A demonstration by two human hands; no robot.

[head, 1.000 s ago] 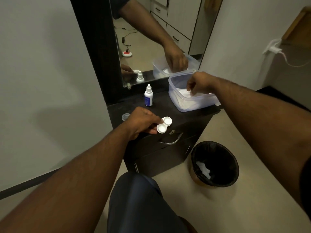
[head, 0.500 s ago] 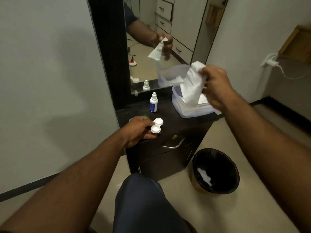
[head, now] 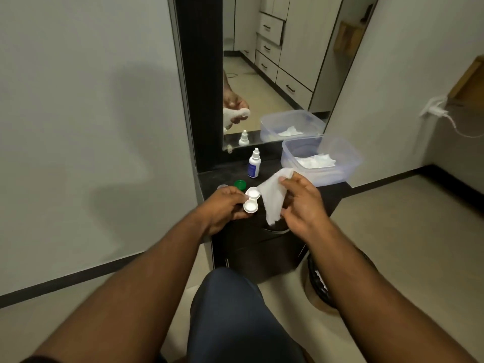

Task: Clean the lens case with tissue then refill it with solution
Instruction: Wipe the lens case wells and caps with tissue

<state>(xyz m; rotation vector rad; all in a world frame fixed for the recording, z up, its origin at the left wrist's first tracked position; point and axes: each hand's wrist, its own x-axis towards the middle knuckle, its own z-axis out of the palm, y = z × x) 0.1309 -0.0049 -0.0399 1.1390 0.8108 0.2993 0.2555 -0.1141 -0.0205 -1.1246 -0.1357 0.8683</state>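
Observation:
My left hand (head: 227, 205) pinches a white two-well lens case (head: 251, 199) by its left side, both wells uncapped and facing up, over the dark cabinet top (head: 332, 191). My right hand (head: 303, 203) grips a white tissue (head: 273, 197) that hangs just right of the case, nearly touching it. A small white solution bottle (head: 254, 163) with a blue label stands upright behind, near the mirror. A green cap (head: 240, 184) and a clear cap (head: 222, 187) lie on the top behind my left hand.
A clear plastic tub (head: 340, 174) holding more tissues sits at the back right of the cabinet. A black waste bin (head: 318, 282) stands on the floor at the right, partly hidden by my right arm. A mirror (head: 275, 69) rises behind. My knee (head: 235, 310) is below.
My right hand pulled a tissue out of the tub, lifted it, then brought it down and left beside the lens case. My left hand kept holding the case.

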